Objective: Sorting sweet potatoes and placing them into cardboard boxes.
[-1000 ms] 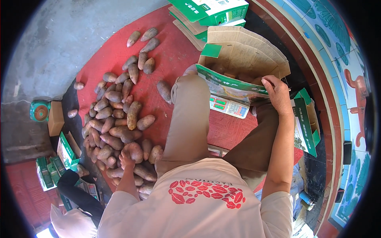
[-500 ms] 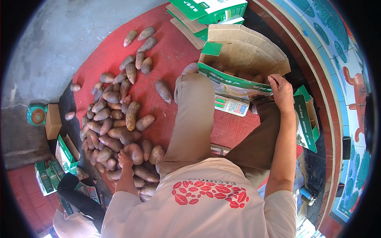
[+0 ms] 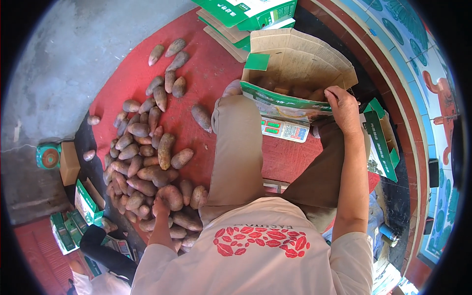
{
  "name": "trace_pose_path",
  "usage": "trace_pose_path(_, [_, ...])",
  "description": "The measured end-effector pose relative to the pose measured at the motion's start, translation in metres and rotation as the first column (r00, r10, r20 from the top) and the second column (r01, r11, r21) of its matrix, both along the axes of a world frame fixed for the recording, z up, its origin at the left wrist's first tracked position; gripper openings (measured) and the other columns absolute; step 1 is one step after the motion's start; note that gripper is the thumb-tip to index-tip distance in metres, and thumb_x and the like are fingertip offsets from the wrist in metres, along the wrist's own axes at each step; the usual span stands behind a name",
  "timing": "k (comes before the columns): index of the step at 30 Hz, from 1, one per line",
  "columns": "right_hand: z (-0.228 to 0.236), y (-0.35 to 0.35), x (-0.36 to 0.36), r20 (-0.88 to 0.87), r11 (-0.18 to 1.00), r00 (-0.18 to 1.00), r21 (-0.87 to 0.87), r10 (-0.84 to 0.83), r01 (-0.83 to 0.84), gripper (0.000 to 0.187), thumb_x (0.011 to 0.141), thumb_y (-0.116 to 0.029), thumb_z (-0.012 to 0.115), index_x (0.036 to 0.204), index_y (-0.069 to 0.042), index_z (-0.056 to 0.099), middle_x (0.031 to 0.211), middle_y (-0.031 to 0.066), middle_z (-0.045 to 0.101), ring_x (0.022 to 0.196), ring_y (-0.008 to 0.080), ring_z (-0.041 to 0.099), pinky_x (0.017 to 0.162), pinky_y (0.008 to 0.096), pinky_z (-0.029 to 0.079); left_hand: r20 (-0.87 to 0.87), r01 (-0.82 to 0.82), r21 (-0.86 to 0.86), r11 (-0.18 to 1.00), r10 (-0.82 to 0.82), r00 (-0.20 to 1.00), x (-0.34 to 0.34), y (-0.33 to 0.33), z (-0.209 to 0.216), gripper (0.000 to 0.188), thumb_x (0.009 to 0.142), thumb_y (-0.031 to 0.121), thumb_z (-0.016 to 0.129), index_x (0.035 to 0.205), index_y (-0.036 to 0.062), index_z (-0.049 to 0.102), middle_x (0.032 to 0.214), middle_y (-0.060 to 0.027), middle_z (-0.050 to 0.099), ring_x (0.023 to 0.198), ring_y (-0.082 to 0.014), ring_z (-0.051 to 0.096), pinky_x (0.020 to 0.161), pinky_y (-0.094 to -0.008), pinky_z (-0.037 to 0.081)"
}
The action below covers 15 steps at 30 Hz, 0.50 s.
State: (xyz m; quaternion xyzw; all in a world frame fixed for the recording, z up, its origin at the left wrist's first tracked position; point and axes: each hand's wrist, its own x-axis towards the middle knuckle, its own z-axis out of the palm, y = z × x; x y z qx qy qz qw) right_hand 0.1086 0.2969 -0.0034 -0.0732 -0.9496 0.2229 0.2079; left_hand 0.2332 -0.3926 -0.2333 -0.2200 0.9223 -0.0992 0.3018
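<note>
At the lower left, my left hand (image 3: 160, 207) is closed around the side of a large, round brown tuber (image 3: 172, 197), like a fat sweet potato. This tuber lies among a heap of longer brown tubers (image 3: 139, 130) on a red mat. My right hand (image 3: 345, 110) pinches the near rim of an open green-and-brown cardboard box (image 3: 295, 102), close to its right end. Several tubers (image 3: 300, 92) sit in shadow inside the box. Under the box's near side shows a white digital scale (image 3: 290, 132) with green displays and a keypad.
Stacked green-and-white cartons (image 3: 246, 14) stand beyond the box. Another green carton (image 3: 382, 140) is right of my knee. A curved tiled wall (image 3: 413, 93) bounds the right side. At lower left are more cartons (image 3: 89, 201), a green fan (image 3: 48, 156) and another person's dark sleeve (image 3: 105, 253).
The view has shifted slightly, moving the heap a little down in the picture. My left hand stays on the round tuber, and my right hand keeps hold of the box rim.
</note>
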Motion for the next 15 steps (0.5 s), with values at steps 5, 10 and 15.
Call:
trace_pose_path(5, [0.001,-0.004,-0.004,-0.011,1.000,1.000,-0.019,0.019,-0.019,0.014,0.086,-0.016,0.063,0.091,-0.004,0.066,0.088,0.0144,0.067,0.082,0.0334,0.065,0.073,0.0378,0.052,-0.006,0.046,0.019,0.999,-0.046,0.999,-0.003,0.014,0.035,0.047,0.081,0.033,0.063,0.118,0.0078,0.046,0.120,-0.0161,0.056,0.108,-0.0352,0.059,0.089,-0.0443,0.050])
trace_pose_path(10, [0.004,-0.011,-0.007,-0.055,0.999,0.998,-0.018,0.034,-0.035,0.014,0.086,-0.016,0.063,0.090,-0.004,0.067,0.087,0.0140,0.067,0.081,0.0333,0.065,0.072,0.0381,0.052,-0.304,-0.142,0.113,0.983,0.171,0.937,-0.022,0.032,0.077,0.063,0.069,0.027,0.075,0.121,0.0067,0.047,0.117,-0.0185,0.057,0.108,-0.0367,0.057,0.091,-0.0470,0.048])
trace_pose_path(15, [0.004,-0.012,-0.010,-0.085,1.000,0.996,-0.017,0.018,-0.020,0.013,0.086,-0.017,0.063,0.087,-0.004,0.066,0.084,0.0143,0.067,0.079,0.0340,0.064,0.071,0.0401,0.052,-0.653,0.014,0.345,0.938,0.229,0.722,-0.059,0.039,0.090,0.084,0.065,0.027,0.079,0.136,0.0050,0.042,0.125,-0.0258,0.054,0.113,-0.0420,0.053,0.097,-0.0461,0.042])
